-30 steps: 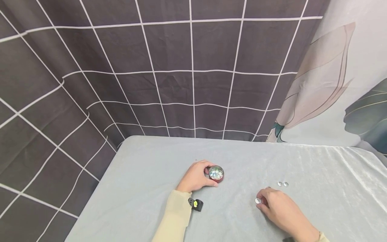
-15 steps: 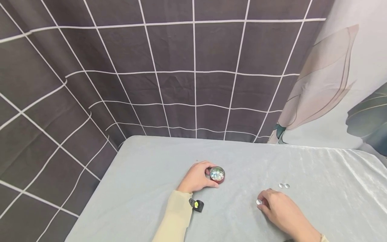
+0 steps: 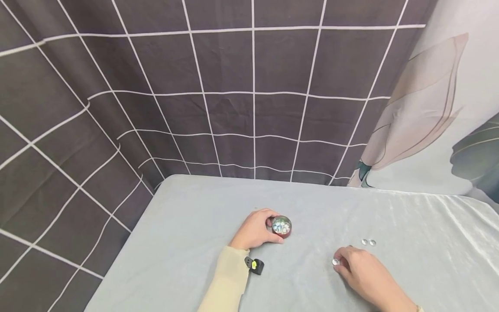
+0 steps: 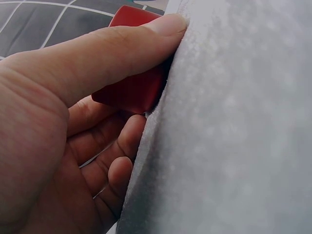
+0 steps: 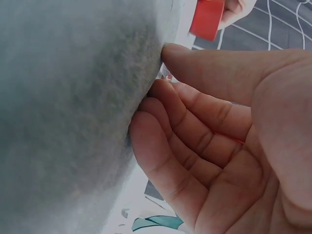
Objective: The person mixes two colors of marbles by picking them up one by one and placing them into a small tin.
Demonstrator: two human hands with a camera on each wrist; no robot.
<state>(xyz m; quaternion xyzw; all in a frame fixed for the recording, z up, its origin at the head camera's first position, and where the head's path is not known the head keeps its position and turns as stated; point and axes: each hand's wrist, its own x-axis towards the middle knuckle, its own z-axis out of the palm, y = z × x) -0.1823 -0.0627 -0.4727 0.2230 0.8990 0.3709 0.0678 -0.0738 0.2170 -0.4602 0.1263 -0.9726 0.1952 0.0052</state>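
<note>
My left hand (image 3: pixel 255 229) grips a round red container (image 3: pixel 281 227) from its left side, thumb at the near side and fingers behind. Shiny clear pieces show in its top, and its smooth red wall (image 4: pixel 131 90) fills the grip in the left wrist view. To the right, my right hand (image 3: pixel 360 271) pinches a small clear disc (image 3: pixel 335 262) between thumb and fingertips, low over the cloth. The right wrist view shows its fingers curled against the cloth, with the disc mostly hidden. Two similar clear discs (image 3: pixel 368 242) lie side by side beyond this hand.
A pale grey velvety cloth (image 3: pixel 187 225) covers the table. Behind and to the left hangs a dark curtain (image 3: pixel 230 108) with white grid lines. A light curtain (image 3: pixel 417 147) with leaf shapes hangs at the back right.
The head view has shifted slightly, so the scene sits a little farther right and lower. Both hands keep their holds and their places on the table.
</note>
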